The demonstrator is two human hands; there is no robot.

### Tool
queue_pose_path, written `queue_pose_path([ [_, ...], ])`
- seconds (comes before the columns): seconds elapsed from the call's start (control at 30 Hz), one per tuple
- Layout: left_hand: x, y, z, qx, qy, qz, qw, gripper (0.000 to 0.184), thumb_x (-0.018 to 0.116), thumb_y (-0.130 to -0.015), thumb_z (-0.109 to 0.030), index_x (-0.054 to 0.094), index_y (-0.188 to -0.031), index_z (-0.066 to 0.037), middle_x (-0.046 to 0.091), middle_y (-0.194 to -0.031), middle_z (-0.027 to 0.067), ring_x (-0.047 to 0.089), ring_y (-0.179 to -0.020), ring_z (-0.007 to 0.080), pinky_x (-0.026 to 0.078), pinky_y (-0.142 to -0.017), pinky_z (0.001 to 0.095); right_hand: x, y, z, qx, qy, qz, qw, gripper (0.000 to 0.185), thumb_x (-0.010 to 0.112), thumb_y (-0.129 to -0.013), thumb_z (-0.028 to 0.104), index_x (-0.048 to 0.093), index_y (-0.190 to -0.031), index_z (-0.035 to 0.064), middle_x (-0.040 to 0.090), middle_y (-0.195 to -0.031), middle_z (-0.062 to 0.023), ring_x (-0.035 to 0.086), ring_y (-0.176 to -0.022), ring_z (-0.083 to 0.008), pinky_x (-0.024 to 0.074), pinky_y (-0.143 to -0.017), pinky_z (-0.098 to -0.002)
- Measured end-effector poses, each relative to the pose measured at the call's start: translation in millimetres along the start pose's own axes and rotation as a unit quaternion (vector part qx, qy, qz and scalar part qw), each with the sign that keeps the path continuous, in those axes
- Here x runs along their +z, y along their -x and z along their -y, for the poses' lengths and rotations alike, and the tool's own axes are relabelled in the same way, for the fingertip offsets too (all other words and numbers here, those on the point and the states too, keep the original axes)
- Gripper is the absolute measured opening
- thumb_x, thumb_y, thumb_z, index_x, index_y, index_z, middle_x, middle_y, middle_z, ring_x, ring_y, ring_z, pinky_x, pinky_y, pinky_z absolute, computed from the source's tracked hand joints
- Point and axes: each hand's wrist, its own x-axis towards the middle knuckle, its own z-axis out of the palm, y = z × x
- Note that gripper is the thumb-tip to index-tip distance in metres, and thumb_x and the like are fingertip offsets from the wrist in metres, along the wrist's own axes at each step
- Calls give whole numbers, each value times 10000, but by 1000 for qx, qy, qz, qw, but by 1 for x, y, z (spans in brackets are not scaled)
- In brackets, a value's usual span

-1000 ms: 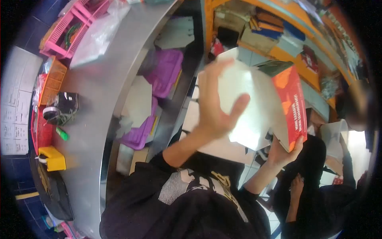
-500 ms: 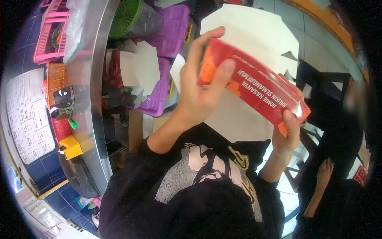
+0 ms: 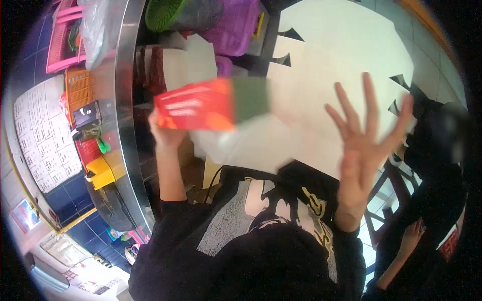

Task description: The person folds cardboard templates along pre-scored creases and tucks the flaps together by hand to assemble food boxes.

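My left hand [image 3: 168, 133] grips the end of a red paper food box [image 3: 193, 106], out to the left. The box is blurred by motion; a dark green panel [image 3: 251, 99] shows at its right end. My left fingers are mostly hidden behind it. Over the large white card sheets [image 3: 341, 50], my right hand [image 3: 364, 135] is raised with fingers spread and holds nothing. These sheets have notched edges and look like flat box blanks lying in front of me. A blurred pale sheet [image 3: 251, 145] lies below the red box.
At left runs a steel counter edge [image 3: 123, 100], with a pink basket [image 3: 63, 40], an orange basket [image 3: 79, 93] and a yellow container [image 3: 103, 171] beyond it. Purple bins [image 3: 233, 30] and a green basket [image 3: 163, 14] stand behind. A person in dark clothes [image 3: 427, 190] is at right.
My left hand has swung left and carried the red box away from my right hand. My right hand has let go of it and spread open. More of the white sheets shows.
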Motion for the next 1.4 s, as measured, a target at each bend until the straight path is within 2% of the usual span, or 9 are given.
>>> queue_pose_path([
  [0.1,-124,-2,26,51,322,-29,945,683,594,-799,-496,468,-1344,-103,504,-1344,121,529,-1177,308,402,-1014,425,-38,-3,-8,-13,14,-33,999,644,377,-999,257,-15,-1483,96,460,-1297,-332,549,-1144,-426,497,-911,-499],
  [0.27,-223,3,23,95,328,-208,917,643,580,-820,-456,461,-1332,-86,485,-1356,134,507,-1198,305,390,-1022,427,-108,11,-24,52,30,-109,992,566,385,-1000,215,134,-1457,-6,569,-1182,-301,581,-1126,-364,475,-935,-422],
  [0.47,-266,-37,10,129,236,-319,909,594,564,-846,-409,454,-1319,-66,463,-1370,150,481,-1224,302,375,-1032,430,-128,27,-25,29,48,-218,974,524,434,-972,159,242,-1431,-6,482,-1320,-255,502,-1221,-325,421,-985,-394],
  [0.53,-273,-45,8,128,192,-353,907,578,559,-855,-394,452,-1314,-59,456,-1374,156,472,-1233,301,370,-1035,431,-125,32,-29,79,273,-245,927,557,511,-953,163,267,-1436,29,426,-1361,-264,452,-1254,-301,402,-994,-379],
  [0.67,-282,-60,8,130,111,-401,900,546,548,-872,-362,447,-1305,-45,441,-1383,166,455,-1250,299,360,-1042,432,-112,44,-33,179,377,-191,888,737,640,-881,239,217,-1472,119,352,-1400,-272,397,-1285,-335,354,-1028,-439],
  [0.83,-282,-71,13,144,-5,-464,874,505,535,-894,-323,440,-1293,-28,422,-1395,180,433,-1271,297,348,-1050,435,-89,48,-42,132,415,-121,892,996,786,-741,215,132,-1454,-21,276,-1435,-291,371,-1297,-381,333,-1058,-419],
  [1.07,-165,-69,43,303,-237,-516,765,449,516,-924,-268,432,-1277,-4,396,-1411,198,402,-1302,293,330,-1062,438,-81,50,-33,194,506,-191,819,972,796,-704,347,251,-1394,-66,444,-1327,-273,481,-1194,-409,392,-996,-431],
  [1.27,42,-69,119,431,-64,-176,883,347,495,-946,-205,431,-1216,4,363,-1433,203,363,-1332,295,284,-1091,431,-78,55,-45,156,616,-218,741,914,726,-732,467,316,-1394,-11,465,-1321,-218,520,-1104,-374,421,-851,-458],
  [1.4,155,-41,77,484,-94,-10,870,219,453,-866,-59,442,-1080,-11,411,-1358,255,386,-1289,367,210,-1120,431,-68,57,-46,98,722,-217,649,850,719,-748,428,344,-1387,10,469,-1317,-188,503,-1129,-334,391,-890,-426],
])
